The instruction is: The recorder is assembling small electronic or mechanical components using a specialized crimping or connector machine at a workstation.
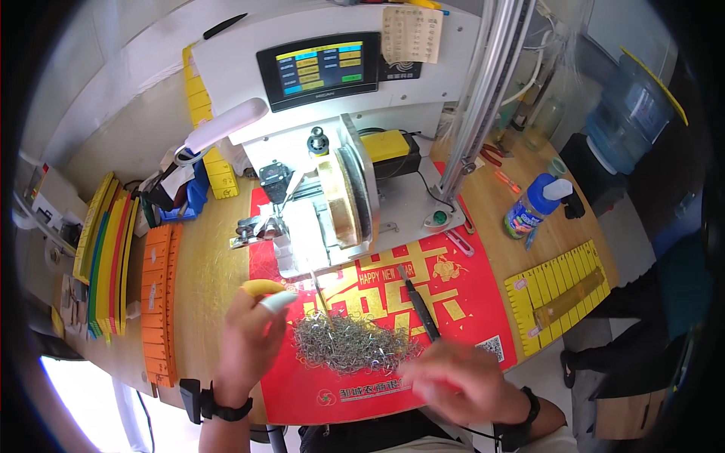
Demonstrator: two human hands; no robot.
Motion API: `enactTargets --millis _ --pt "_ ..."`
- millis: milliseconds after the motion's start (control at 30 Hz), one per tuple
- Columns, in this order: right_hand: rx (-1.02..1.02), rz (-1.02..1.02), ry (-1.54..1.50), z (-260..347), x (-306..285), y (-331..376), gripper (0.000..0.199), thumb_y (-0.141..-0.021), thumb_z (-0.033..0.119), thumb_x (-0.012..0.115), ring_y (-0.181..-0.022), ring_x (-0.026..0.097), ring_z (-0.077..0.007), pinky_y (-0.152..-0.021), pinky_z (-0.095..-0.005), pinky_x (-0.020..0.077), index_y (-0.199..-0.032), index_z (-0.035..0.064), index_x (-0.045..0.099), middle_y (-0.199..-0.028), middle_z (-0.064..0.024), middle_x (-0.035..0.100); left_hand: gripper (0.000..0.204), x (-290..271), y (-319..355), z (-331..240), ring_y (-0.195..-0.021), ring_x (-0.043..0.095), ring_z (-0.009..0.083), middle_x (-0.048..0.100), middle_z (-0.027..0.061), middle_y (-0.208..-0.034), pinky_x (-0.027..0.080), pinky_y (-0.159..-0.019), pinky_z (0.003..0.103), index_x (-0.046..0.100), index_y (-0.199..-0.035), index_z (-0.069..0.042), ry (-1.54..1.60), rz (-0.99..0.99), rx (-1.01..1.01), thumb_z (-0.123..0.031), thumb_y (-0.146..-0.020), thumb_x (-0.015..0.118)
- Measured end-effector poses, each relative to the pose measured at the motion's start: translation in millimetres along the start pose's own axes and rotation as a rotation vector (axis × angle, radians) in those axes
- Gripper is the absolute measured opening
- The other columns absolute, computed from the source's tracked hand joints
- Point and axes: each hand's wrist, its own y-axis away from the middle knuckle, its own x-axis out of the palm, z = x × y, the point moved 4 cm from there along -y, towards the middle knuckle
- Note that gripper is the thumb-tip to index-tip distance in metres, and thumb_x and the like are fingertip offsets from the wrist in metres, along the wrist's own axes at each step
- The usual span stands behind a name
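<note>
A tangled heap of small grey metal wire pieces [351, 343] lies on a red printed mat [332, 408] in front of me. At its left my left hand [253, 332] is raised, with a yellow and a white finger cot on its fingers. Those fingertips are pinched together; whatever is between them is too small to make out. My right hand [461, 381], smeared by motion, hovers at the heap's right edge with its fingers bent. Just beyond it a black pen-shaped tool [420, 306] points away from me; its lower end is hidden by the hand.
Behind the heap stands a white machine with a lit screen [319, 69] and a gold wheel [338, 200]. Orange strips [157, 302] and upright coloured boards [113, 264] line the left. At right are a blue-capped bottle [531, 208] and a yellow marked board [559, 294].
</note>
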Motion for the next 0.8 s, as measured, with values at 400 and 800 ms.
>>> enactTargets --millis 400,800 --pt "0.205 -0.103 0.784 -87.1 -16.6 35.7 0.037 -0.080 0.004 0.078 -0.089 0.061 -0.0303 -0.080 -0.0443 0.0460 -0.115 0.0059 0.068 -0.096 -0.0090 0.062 0.028 67.6 -44.7 5.3 -0.098 0.059 0.0301 0.064 0.0151 -0.129 0.049 -0.086 0.043 0.076 -0.108 -0.007 -0.399 0.293 0.531 0.000 -0.082 0.067" --pt "0.005 0.011 0.812 -85.5 -8.3 44.9 0.035 -0.080 0.010 0.078 -0.101 0.060 -0.0229 -0.088 -0.0414 0.0458 -0.115 0.0080 0.075 -0.105 -0.0032 0.063 0.025 130.6 -8.1 -74.5 -0.108 0.058 0.0283 0.066 0.0135 -0.124 0.043 -0.093 0.042 0.074 -0.109 -0.005 -0.192 0.450 0.498 -0.012 -0.085 0.069"
